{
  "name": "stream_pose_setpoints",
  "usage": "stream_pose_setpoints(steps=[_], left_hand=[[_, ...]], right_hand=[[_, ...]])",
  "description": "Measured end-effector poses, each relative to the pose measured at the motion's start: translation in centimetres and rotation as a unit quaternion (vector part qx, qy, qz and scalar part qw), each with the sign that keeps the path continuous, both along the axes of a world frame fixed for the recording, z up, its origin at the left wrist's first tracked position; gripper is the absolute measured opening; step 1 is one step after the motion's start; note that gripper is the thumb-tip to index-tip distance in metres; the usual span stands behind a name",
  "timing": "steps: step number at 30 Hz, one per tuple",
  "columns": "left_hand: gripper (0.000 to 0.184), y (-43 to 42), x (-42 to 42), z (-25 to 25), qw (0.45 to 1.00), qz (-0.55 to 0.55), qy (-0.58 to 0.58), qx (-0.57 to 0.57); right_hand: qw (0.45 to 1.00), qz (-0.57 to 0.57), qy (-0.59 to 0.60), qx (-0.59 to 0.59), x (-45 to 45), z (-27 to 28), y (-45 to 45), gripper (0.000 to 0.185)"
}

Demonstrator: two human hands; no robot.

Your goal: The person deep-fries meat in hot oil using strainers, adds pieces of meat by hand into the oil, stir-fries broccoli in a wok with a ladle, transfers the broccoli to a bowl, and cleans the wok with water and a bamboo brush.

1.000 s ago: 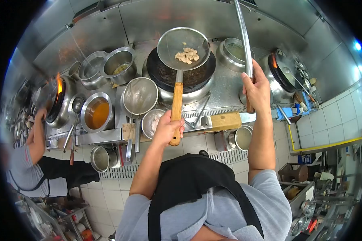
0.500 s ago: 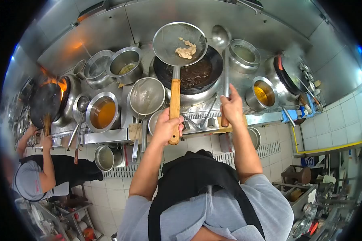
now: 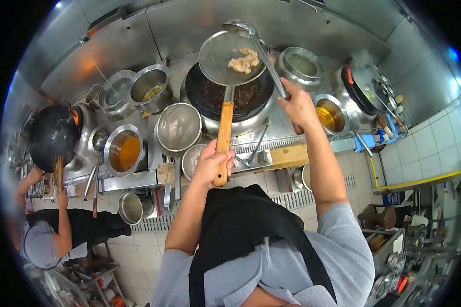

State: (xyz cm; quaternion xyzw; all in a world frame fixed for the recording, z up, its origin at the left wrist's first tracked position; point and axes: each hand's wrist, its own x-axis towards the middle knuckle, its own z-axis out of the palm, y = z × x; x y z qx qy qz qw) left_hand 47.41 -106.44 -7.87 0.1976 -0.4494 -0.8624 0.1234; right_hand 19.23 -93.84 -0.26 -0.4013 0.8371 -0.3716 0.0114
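Observation:
My left hand (image 3: 213,162) is wrapped round the wooden handle of a fine-mesh strainer (image 3: 216,62), held above a dark wok (image 3: 193,92). Several pale cooked pieces, perhaps meat, (image 3: 244,61) lie in the mesh. In my right hand (image 3: 298,105) is the handle of a long metal ladle (image 3: 267,60). Its bowl is over the strainer's far rim; whether it touches the rim I cannot tell. Brown liquid or residue covers the wok's inside, partly hidden by the strainer.
To the left stand a second strainer (image 3: 178,120), a pot of orange-brown liquid (image 3: 125,151) and a pot with greenish contents (image 3: 151,89). On the right are a pot of yellow oil (image 3: 330,113) and a steaming wok (image 3: 366,89). A co-worker (image 3: 51,233) holds a bamboo brush at another wok.
The ladle has swung left, from beside the strainer to over its far rim. My right hand has risen slightly. The co-worker's wok appears more tilted, with less flame visible.

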Motion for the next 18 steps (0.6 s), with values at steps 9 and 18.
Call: stream_pose_setpoints(steps=[9, 18], left_hand=[[0.034, 2.4, -1.8, -0.8, 1.000, -0.004, 0.002, 0.001], [0.029, 3.9, -4.3, -1.4, 0.998, 0.040, -0.036, 0.020]], right_hand=[[0.993, -0.007, -0.021, 0.116, -0.9, -3.3, 2.6, 0.067], [0.999, -0.005, -0.043, 0.018, -0.7, -1.0, 6.8, 0.064]])
